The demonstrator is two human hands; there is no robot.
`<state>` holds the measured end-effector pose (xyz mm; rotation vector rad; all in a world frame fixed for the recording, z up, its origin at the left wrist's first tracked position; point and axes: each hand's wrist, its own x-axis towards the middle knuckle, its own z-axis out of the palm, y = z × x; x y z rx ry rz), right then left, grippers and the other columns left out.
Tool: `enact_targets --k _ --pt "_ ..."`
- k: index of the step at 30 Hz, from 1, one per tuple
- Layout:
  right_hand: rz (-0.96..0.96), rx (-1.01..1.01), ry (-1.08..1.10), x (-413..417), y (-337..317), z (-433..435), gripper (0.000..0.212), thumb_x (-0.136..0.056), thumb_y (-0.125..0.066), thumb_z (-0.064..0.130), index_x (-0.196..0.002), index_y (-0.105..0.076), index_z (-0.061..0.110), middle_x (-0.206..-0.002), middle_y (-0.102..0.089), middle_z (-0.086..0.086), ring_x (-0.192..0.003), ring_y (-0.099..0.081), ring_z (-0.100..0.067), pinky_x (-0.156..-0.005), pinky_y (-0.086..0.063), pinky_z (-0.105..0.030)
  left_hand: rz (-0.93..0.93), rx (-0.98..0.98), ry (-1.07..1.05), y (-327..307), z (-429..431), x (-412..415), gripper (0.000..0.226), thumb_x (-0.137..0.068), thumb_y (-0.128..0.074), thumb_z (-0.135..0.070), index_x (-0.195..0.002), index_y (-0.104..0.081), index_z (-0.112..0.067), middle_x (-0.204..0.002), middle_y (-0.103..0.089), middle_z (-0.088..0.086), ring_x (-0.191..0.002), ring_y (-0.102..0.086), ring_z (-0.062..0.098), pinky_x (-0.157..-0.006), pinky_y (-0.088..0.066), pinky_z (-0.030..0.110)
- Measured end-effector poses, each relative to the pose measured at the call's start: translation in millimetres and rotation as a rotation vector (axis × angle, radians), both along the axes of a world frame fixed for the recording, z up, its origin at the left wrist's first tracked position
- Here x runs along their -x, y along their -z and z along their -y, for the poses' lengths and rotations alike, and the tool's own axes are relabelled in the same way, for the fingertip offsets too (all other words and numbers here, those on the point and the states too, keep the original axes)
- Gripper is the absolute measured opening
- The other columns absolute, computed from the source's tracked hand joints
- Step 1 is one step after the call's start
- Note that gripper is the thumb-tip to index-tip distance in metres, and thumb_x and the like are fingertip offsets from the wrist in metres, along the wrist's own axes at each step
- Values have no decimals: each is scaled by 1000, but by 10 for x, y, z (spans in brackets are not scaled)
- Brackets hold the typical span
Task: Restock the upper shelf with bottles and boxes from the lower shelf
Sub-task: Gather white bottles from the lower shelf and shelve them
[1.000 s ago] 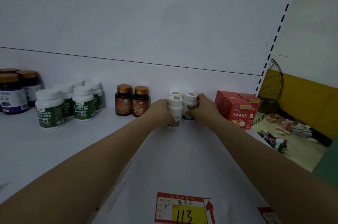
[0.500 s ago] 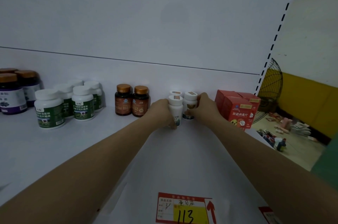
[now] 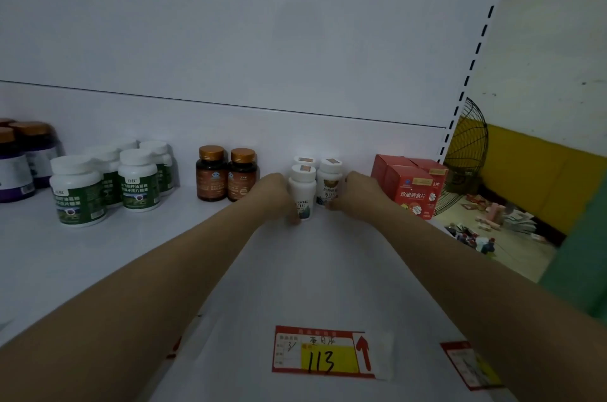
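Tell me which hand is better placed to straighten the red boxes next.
Right, probably: the right hand holds the white bottles just beside the red boxes; the left hand is across them, nearer the brown bottles.

A red price label with a yellow panel reading 113 and a red upward arrow lies nearest the camera, a second red label just right of it. Far right, a black wire fan stands before a yellow wall band, with small clutter scattered on the floor
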<state>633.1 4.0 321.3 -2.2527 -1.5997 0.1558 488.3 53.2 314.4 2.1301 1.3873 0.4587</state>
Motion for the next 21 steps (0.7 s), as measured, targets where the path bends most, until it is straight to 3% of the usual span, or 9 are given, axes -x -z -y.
enact_targets --k 1,3,5,6,8,10,14,21 --pt "41 23 -15 33 -24 57 14 -88 -62 24 -89 -56 11 -91 -60 -6 -97 -56 -27 -61 -33 -21 -29 -6 1 -13 12 26 55 -69 -80 -13 -114 -50 -1 -118 -56 15 -107 -56 29 -80 -46 30" --pt "93 56 -30 80 -40 131 23 -90 -58 24 -70 -47 20 -72 -49 2 -88 -49 -22 -54 -31 -18 -84 -26 15 -31 36 82 50 -73 -77 -16 -113 -51 0 -117 -56 15 -107 -55 29 -77 -44 29" --pt "113 78 -42 92 -22 184 14 -90 -59 26 -97 -61 13 -98 -63 -6 -103 -55 -26 -73 -43 -21 -144 -68 38 -38 74 132 43 -79 -72 -19 -113 -52 -1 -117 -57 15 -105 -56 27 -74 -43 27" --pt "129 96 -34 95 -1 195 31 -90 -59 26 -116 -59 9 -117 -62 -10 -113 -54 -27 -84 -43 -24 -172 -92 53 -38 101 152 42 -81 -69 -20 -114 -52 -2 -117 -57 15 -105 -57 27 -74 -43 26" --pt "130 107 -40 146 8 280 45 -90 -59 26 -130 -51 7 -131 -55 -12 -119 -52 -25 -86 -40 -23 -235 -132 95 -38 174 189 43 -84 -65 -21 -120 -51 -3 -120 -57 13 -106 -57 25 -75 -44 26" --pt "143 120 -45 187 0 375 47 -90 -59 27 -132 -49 8 -132 -54 -12 -117 -53 -25 -82 -38 -22 -304 -165 134 -49 264 222 43 -86 -63 -22 -122 -51 -3 -121 -57 12 -104 -56 24 -76 -43 26" --pt "209 108 -68 252 -53 620 48 -90 -58 31 -130 -49 7 -131 -55 -13 -117 -53 -26 -90 -43 -29 -399 -225 153 -103 487 293 36 -89 -58 -24 -117 -52 -3 -115 -58 12 -88 -51 20 -71 -41 25" --pt "300 89 -114 347 -194 1235 48 -91 -56 35 -128 -52 4 -129 -56 -14 -117 -53 -28 -95 -43 -35 -465 -318 117 -221 1028 507 35 -89 -58 -28 -115 -54 -5 -111 -60 10 -83 -49 19 -70 -43 27"
